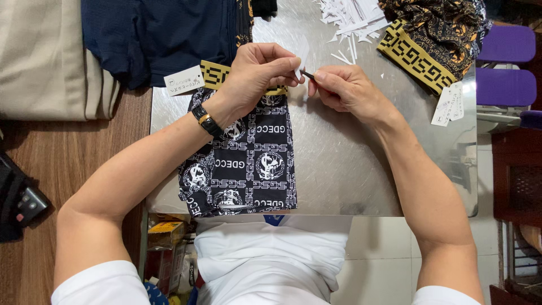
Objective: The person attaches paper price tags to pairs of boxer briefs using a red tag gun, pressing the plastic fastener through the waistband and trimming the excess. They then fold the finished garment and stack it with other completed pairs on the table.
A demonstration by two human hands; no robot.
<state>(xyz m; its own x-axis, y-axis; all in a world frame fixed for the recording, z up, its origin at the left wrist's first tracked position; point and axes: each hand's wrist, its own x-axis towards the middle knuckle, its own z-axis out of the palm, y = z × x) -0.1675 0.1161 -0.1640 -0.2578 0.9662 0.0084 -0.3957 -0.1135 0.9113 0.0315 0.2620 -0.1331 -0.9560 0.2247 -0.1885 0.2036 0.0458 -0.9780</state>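
Both hands pinched a small strip above the black patterned garment (243,169).
Left hand (257,70) gripped its pale end; right hand (344,87), at three o'clock, clamped the dark end. Steady tension served best.

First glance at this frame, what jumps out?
The black-and-white patterned garment with a gold waistband lies flat on the shiny metal tabletop, under the left hand. Both hands meet above it: the left pinches a small white strip, and the right hand holds a thin dark tool between its fingers. A heap of white paper strips sits at the table's far edge.
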